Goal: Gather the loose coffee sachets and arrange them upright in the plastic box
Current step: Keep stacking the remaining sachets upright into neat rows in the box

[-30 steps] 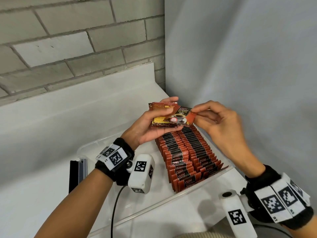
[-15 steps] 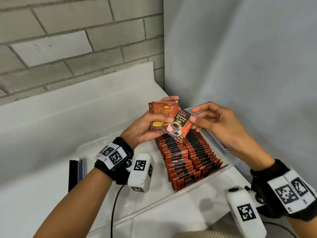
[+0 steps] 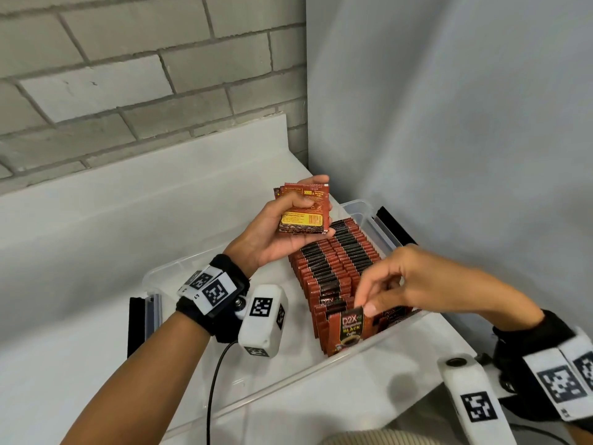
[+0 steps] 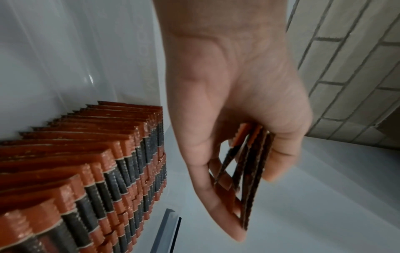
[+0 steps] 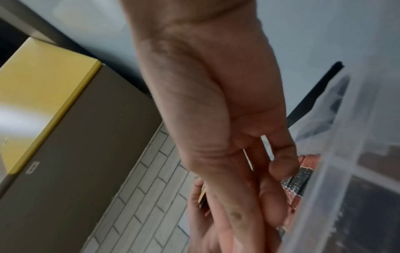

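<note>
A clear plastic box [image 3: 359, 354] holds two long rows of upright red and black coffee sachets [image 3: 333, 261]. Above the rows' far end, my left hand [image 3: 288, 220] grips a small stack of sachets [image 3: 303, 208], seen edge-on in the left wrist view as sachets [image 4: 249, 172] fanned between my fingers. At the near end of the rows, my right hand [image 3: 365, 306] pinches the top of a single sachet [image 3: 348, 329] that stands upright against the front of the row. The right wrist view shows my right hand [image 5: 259, 179] low beside the box wall [image 5: 337, 154].
The box sits on a white counter [image 3: 112, 226] in a corner between a grey brick wall [image 3: 128, 75] and a plain grey wall [image 3: 449, 123]. Black lid clips [image 3: 394, 226] stick out at the box ends. A black cable [image 3: 213, 380] hangs from my left wrist.
My right hand has drawn one sachet off the stack in my left hand and brought it down to the near end of the rows. The left hand stays raised with the stack.
</note>
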A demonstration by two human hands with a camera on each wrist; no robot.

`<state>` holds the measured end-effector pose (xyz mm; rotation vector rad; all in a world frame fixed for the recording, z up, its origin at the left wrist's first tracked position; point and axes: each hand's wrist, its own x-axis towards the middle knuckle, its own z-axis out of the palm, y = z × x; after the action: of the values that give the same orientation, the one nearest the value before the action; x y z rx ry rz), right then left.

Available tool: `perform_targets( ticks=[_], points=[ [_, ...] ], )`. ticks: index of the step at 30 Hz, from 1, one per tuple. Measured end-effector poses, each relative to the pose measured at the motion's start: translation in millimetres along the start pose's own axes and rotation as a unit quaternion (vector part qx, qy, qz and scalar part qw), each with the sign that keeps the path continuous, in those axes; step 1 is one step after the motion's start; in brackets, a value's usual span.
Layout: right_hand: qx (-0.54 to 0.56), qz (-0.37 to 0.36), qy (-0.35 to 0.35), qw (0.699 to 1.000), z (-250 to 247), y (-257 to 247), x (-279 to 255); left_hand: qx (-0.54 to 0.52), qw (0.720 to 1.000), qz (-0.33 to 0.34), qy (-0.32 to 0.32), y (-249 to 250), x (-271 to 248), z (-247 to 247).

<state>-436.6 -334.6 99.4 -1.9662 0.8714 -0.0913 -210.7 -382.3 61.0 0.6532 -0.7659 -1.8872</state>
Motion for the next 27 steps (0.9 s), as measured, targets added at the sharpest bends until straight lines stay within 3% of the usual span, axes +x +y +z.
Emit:
perform_targets(
  ticks=[4,10,20,27],
  points=[
    [-0.077,0.002,-0.055,0.995,9,0,3,-0.018,1.000,-0.008,-0.005,1,0,0],
    [-0.153,0.001,-0.060,0.986,14,0,7,-0.008,1.000,-0.006,-0.005,2,-2,2],
    [-0.147,0.018,-0.065,0.987,14,0,8,0.050,0.998,0.007,-0.030,1,-2,2],
    [-0.048,0.027,-0.019,0.998,3,-3,8,0.074,0.996,0.013,-0.050,0,-1,0]
  ],
)
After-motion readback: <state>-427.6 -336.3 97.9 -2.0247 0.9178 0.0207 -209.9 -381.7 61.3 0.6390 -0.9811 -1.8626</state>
